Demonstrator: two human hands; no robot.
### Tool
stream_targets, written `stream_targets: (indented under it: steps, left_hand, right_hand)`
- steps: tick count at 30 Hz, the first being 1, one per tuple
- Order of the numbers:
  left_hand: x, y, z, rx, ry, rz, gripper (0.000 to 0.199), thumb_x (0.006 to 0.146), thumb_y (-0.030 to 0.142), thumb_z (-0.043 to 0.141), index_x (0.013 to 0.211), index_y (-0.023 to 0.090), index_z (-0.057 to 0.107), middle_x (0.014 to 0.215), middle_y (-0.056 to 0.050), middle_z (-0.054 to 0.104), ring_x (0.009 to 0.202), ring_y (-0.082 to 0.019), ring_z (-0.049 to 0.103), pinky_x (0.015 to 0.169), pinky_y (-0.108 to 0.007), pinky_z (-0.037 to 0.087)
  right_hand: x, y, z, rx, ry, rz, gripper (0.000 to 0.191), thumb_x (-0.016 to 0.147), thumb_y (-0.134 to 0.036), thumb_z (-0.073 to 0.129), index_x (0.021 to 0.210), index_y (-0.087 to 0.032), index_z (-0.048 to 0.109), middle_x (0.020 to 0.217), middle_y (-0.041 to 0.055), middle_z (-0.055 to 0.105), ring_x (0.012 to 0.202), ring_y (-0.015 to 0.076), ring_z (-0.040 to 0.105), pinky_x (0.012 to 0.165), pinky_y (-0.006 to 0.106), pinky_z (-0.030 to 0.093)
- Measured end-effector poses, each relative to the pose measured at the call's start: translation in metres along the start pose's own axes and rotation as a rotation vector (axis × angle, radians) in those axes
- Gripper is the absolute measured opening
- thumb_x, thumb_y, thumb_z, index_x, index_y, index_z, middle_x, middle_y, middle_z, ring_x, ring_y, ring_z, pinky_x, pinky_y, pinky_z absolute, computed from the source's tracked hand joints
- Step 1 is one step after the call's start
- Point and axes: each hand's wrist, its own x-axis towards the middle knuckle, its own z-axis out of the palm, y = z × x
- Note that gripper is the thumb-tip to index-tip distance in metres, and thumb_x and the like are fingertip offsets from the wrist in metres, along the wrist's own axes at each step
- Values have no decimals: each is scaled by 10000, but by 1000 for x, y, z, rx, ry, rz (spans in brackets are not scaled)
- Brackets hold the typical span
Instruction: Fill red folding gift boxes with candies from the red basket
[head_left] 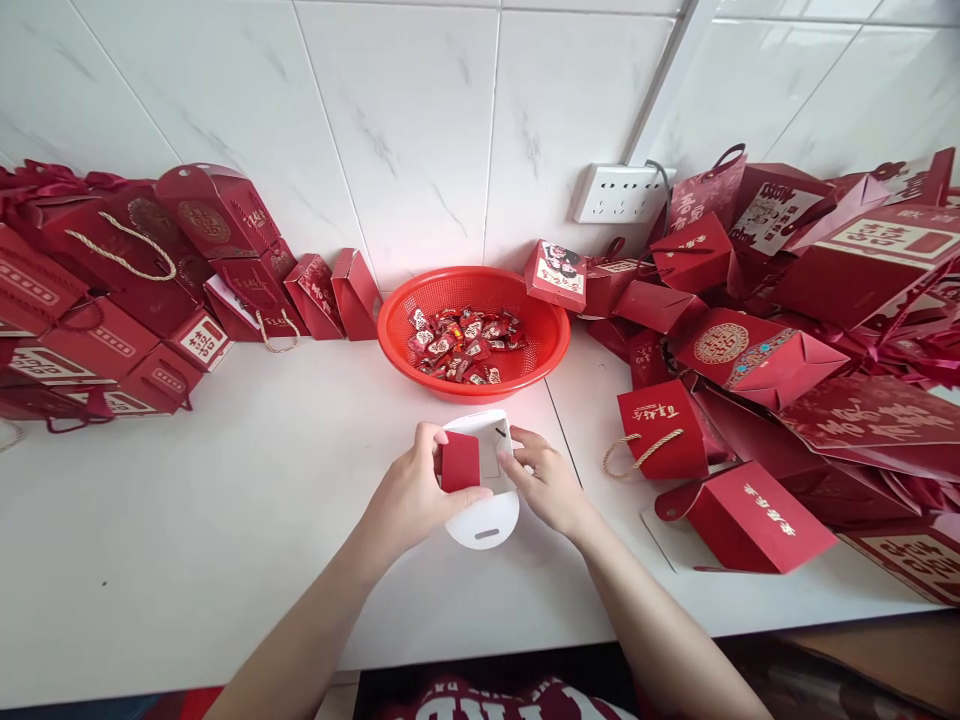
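Both hands are around a small paper gift box (482,522), low over the table in front of the basket. White inside shows through its open top. A rounded white flap with a slot folds out towards me, and a red panel (460,462) stands at its left. My left hand (421,488) is closed on the left side, its thumb lying along the near edge. My right hand (549,482) pinches the right wall with thumb and fingers. Just beyond, a red plastic basket (474,386) holds several wrapped candies (465,345).
Red gift boxes (109,335) are stacked along the left of the white table (225,520). A loose heap of red boxes and bags (750,350) covers the right side, with a rope-handled box (661,430) at its near edge. A power socket (621,194) is on the tiled wall.
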Motion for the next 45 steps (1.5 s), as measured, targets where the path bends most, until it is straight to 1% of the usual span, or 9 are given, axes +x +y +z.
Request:
stream_targets:
  steps: [4,8,13,19,23,29,34,40,45]
  left_hand:
    - [2,-4,1,73,95,94,587,697,469,820,1077,264,423,966,-14,646,756,-210,660,572,-294,505]
    - [7,-11,9,318,372,508,338,842,350,720,1127,248,569,1022,-76,664,880,-240,650,768,-365,516]
    - [6,-9,10,487,215,845,178,968,226,524,848,238,654,578,3,558,579,-170,523,545,-323,371]
    - [2,-12,7,323,391,724,333,914,420,616,683,211,499,525,39,481,458,-108,409,477,-271,320]
    - [5,-18,-2,339,490,373,469,912,432,600,589,202,348,506,40,392,455,-106,335,479,-267,242]
    - [10,-13,-19,192,37,-117,591,849,643,564,562,207,286,510,34,352,457,-123,315,467,-258,238]
    - [13,-14,-12,45,-146,-82,520,927,472,441,542,202,219,571,27,210,523,-115,201,504,-276,150]
    - [20,-24,2,-19,-114,-62,404,846,298,438,542,202,191,544,40,207,516,-93,192,505,-280,124]
    - [25,-36,3,-107,70,-37,390,787,280,490,501,201,238,449,48,291,461,-82,264,475,-253,180]
  right_hand:
    - [-2,-1,6,-14,101,-68,411,931,-216,473,524,-217,526,1257,85,675,1333,310,494,1041,497,449]
    - [-3,0,9,-97,191,-130,359,885,-158,500,537,-222,556,1275,79,670,1304,319,503,1015,539,455]
    - [-5,-1,10,-156,213,-178,341,876,-166,521,541,-226,545,1265,74,678,1259,315,537,979,540,468]
    - [-7,-5,8,-162,195,-105,362,879,-195,513,517,-217,516,1215,62,696,1226,313,557,956,534,459]
    - [-5,-5,5,-152,200,-38,377,868,-202,510,491,-216,497,1200,75,690,1228,320,550,934,519,466]
    - [-3,-4,5,-110,161,3,389,878,-213,507,489,-216,500,1195,74,689,1231,312,555,921,486,477]
    - [-2,-2,5,-87,136,4,393,893,-211,489,503,-216,533,1228,97,674,1236,304,555,933,454,483]
    - [3,-1,1,-165,99,-16,402,892,-164,466,503,-209,557,1254,94,662,1256,269,533,987,416,458]
    - [7,-11,-23,-133,146,-76,447,995,-411,463,626,-220,627,1271,88,668,1219,282,571,924,403,480]
